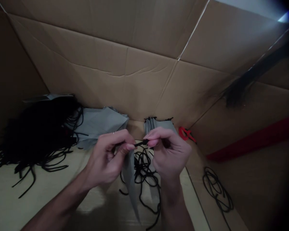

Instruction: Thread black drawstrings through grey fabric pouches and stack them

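Note:
Both hands meet near the middle of the view, with a short stretch of black cord (141,143) between their fingertips. My left hand (110,155) is closed in a pinch on the cord, and a thin grey sheet (129,179) hangs below its fingers. Thumb and forefinger of my right hand (170,149) pinch the cord at a dark lump that looks like a knot (145,141). Under the hands, loose black cords (144,171) lie tangled on the pale work surface (91,199).
At left is a large heap of black cords (40,131), beside a pile of grey sheets (98,123). A smaller grey stack with black cord ends (167,124) stands behind my right hand. Red-handled scissors (186,133) and a coiled cord (218,189) lie right. Cardboard walls (98,57) enclose the surface.

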`<state>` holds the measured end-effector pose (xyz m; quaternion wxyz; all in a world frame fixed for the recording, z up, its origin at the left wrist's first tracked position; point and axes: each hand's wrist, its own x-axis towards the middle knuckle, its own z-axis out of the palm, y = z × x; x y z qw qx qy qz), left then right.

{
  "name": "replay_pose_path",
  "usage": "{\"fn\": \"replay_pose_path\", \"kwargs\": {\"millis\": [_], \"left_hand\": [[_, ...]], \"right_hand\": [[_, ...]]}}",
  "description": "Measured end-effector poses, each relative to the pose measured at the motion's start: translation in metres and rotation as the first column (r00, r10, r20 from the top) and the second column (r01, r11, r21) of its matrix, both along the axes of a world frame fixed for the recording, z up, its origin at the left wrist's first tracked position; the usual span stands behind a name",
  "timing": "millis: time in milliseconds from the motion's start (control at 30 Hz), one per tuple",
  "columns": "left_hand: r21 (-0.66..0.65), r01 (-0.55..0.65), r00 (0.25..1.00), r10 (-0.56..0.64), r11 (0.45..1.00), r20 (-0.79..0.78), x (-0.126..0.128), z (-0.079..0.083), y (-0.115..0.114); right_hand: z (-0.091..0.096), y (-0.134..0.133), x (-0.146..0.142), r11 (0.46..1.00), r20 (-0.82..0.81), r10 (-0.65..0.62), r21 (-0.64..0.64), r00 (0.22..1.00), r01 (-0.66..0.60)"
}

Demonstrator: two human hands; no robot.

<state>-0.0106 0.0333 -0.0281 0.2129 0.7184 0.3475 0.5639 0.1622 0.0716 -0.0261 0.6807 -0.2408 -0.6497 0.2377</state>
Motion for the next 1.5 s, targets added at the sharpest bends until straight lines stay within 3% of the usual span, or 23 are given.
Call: {"fn": "replay_pose_path", "kwargs": {"millis": [100, 233, 333, 433, 533, 600, 700, 767, 800, 833, 900, 967, 1000, 1033, 1100, 1167, 1267, 1400, 1500], "left_hand": [[-0.065, 0.092, 0.990, -0.084, 0.994, 0.111, 0.003, -0.002, 0.000], [-0.087, 0.173, 0.977, -0.159, 0.981, 0.143, 0.002, -0.001, -0.003], [-0.069, 0.104, 0.991, -0.098, 0.992, 0.087, -0.004, 0.001, -0.002], [-0.037, -0.006, 0.999, 0.008, 0.999, 0.033, -0.011, 0.003, 0.001], [-0.034, -0.022, 0.999, 0.023, 0.999, 0.032, -0.014, 0.006, 0.003], [-0.071, 0.058, 0.997, -0.054, 0.996, 0.055, -0.012, 0.007, 0.003], [-0.105, 0.319, 0.940, -0.300, 0.942, 0.164, -0.012, 0.010, 0.001], [-0.107, 0.452, 0.882, -0.426, 0.885, 0.201, -0.017, 0.013, 0.001], [-0.119, 0.460, 0.882, -0.437, 0.880, 0.174, -0.021, 0.015, 0.001], [-0.134, 0.409, 0.912, -0.397, 0.903, 0.105, -0.025, 0.016, 0.001], [-0.101, 0.135, 0.981, -0.147, 0.986, -0.124, -0.030, 0.016, 0.001], [0.046, -0.189, 0.918, 0.193, 0.981, -0.345, -0.027, 0.011, 0.003], [0.120, -0.273, 0.860, 0.298, 0.954, -0.413, -0.022, 0.006, 0.004], [0.139, -0.269, 0.832, 0.302, 0.953, -0.465, -0.016, 0.001, 0.005], [0.112, -0.124, 0.857, 0.163, 0.986, -0.490, -0.004, -0.010, 0.010], [0.122, -0.076, 0.887, 0.123, 0.990, -0.446, 0.002, -0.017, 0.017], [0.129, -0.116, 0.895, 0.160, 0.985, -0.417, -0.006, -0.019, 0.026], [0.172, -0.297, 0.838, 0.343, 0.939, -0.425, -0.025, -0.011, 0.029], [0.128, -0.269, 0.856, 0.297, 0.955, -0.422, -0.021, -0.007, 0.024]], "right_hand": [[0.002, -0.005, -0.009, 1.000, -0.094, 0.015, 0.014, 0.995, -0.014], [0.004, -0.006, -0.013, 0.999, -0.161, 0.041, 0.031, 0.986, -0.036], [0.005, 0.000, 0.002, 0.992, -0.144, 0.125, 0.001, 0.982, -0.126], [0.007, 0.009, 0.027, 0.995, -0.135, 0.101, 0.000, 0.986, -0.102], [0.009, 0.014, 0.041, 0.997, 0.123, 0.069, -0.027, 0.990, -0.066], [0.009, 0.018, 0.039, 0.987, 0.340, 0.158, -0.045, 0.927, -0.151], [0.005, 0.026, 0.029, 0.905, 0.587, 0.408, -0.159, 0.699, -0.395], [0.001, 0.032, 0.027, 0.851, 0.648, 0.513, -0.297, 0.563, -0.434], [0.000, 0.035, 0.028, 0.853, 0.660, 0.517, -0.344, 0.546, -0.392], [-0.001, 0.037, 0.029, 0.875, 0.673, 0.485, -0.362, 0.559, -0.322], [-0.002, 0.039, 0.032, 0.943, 0.714, 0.318, -0.309, 0.623, -0.126], [-0.003, 0.038, 0.031, 0.973, 0.742, 0.137, -0.223, 0.657, 0.050], [-0.004, 0.037, 0.028, 0.976, 0.746, 0.080, -0.194, 0.661, 0.101], [-0.005, 0.035, 0.025, 0.977, 0.747, 0.051, -0.175, 0.663, 0.122], [-0.006, 0.031, 0.017, 0.983, 0.741, 0.043, -0.150, 0.670, 0.103], [-0.005, 0.027, 0.013, 0.990, 0.744, 0.049, -0.122, 0.666, 0.064], [-0.001, 0.026, 0.020, 0.991, 0.732, 0.088, -0.134, 0.675, 0.016], [0.003, 0.030, 0.034, 0.986, 0.669, 0.080, -0.161, 0.739, 0.040], [0.002, 0.030, 0.030, 0.988, 0.615, 0.077, -0.154, 0.785, 0.025]]}}
